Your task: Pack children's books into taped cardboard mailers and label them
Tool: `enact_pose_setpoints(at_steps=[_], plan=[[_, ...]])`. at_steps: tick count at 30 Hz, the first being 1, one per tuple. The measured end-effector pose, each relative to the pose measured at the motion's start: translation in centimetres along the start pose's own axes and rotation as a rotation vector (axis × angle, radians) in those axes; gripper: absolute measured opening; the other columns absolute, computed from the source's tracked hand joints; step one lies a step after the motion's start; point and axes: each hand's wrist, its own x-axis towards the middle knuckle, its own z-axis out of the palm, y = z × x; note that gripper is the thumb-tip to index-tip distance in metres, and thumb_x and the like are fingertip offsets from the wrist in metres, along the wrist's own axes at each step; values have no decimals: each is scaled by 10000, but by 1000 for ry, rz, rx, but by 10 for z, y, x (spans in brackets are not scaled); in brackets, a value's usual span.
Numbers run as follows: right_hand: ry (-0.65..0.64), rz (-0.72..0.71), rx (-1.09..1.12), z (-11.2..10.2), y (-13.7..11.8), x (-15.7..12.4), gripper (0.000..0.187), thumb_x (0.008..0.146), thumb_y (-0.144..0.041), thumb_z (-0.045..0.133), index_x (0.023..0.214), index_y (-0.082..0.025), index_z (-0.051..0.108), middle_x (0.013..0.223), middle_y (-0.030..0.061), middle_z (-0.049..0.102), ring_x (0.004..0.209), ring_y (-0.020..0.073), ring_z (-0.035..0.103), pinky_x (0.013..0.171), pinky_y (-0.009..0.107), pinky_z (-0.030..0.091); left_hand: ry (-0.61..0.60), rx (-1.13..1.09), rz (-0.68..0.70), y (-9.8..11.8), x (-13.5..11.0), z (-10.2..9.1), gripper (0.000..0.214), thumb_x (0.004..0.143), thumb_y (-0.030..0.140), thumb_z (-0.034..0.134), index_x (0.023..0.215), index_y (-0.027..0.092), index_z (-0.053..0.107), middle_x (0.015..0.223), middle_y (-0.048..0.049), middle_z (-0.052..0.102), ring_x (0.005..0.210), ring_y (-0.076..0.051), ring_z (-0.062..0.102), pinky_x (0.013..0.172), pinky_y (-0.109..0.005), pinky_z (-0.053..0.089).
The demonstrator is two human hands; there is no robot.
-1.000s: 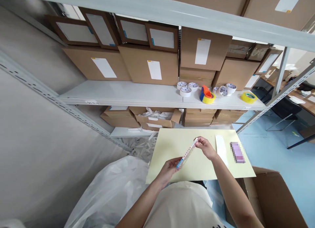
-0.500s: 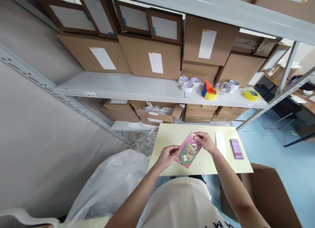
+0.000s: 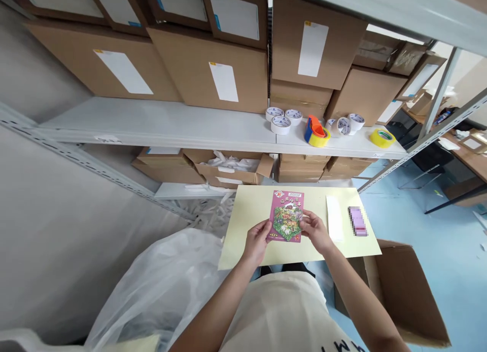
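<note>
Booklet (image 3: 286,217) pinched at both side edges

The hold looks light, so the booklet could slip if either grip slackens, or its cover could crease if the two sides pull unevenly. It lies between the hands, over the desk (image 3: 243,210), cover up: the left hand (image 3: 255,241) grips its lower left edge, the right hand (image 3: 315,232) its right edge.

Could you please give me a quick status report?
Left grip and right grip: both on thin pink rectangular booklet, at opposite side edges. Illustrated cover facing camera, above pale-yellow rectangular tabletop. Nothing visibly in the way.
</note>
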Motion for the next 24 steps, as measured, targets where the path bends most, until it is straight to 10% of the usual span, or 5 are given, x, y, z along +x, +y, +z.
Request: enact_pose_setpoints(at_steps=[14, 24], plan=[[111, 15, -37, -32, 34, 12, 537, 676, -418, 806, 1182, -277, 695, 937, 19, 632, 746, 162, 640, 714, 375, 587, 43, 476, 166, -15, 5, 12, 534, 733, 524, 687, 1164, 208, 687, 1076, -80, 641, 1014, -219, 621, 826, -282, 523], [9, 219, -180, -7, 109, 63, 583, 587, -391, 824, 1124, -236, 657, 765, -14, 655, 599, 134, 611, 594, 312, 546, 370, 460, 8, -60, 16, -46, 530, 633, 445, 760, 1083, 183, 660, 989, -72, 689, 795, -171, 621, 694, -270, 498]])
